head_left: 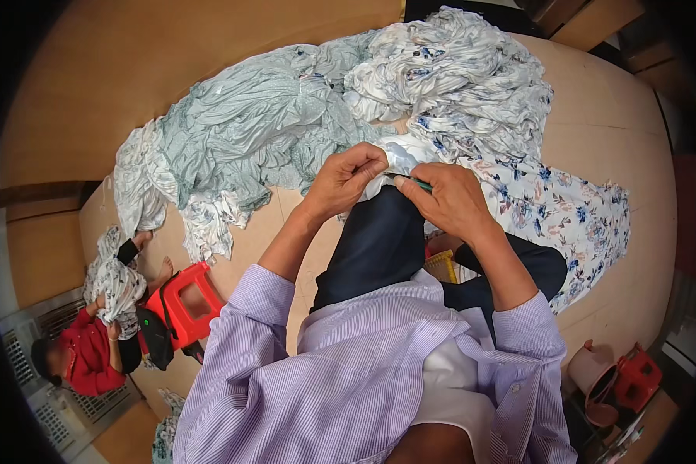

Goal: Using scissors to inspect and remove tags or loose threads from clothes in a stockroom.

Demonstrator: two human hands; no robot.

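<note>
White floral cloth (404,153) lies over my raised knee, in front of both hands. My left hand (342,182) is closed in a pinch at the cloth's near-left edge. Between the thumb and fingers of my right hand (455,203) is a slim tool with a green handle (417,184); its dark tip points left toward my left hand. Fingers cover much of the tool, so its exact kind is unclear. From my knee the cloth joins a spread floral length (549,203) to the right.
Ahead lie a heaped white and blue floral pile (456,73) and a grey-green cloth pile (247,116). At left, another person (93,352) handles cloth near a red plastic stool (189,301). A pink bucket (591,370) and a red stool (638,377) stand at lower right.
</note>
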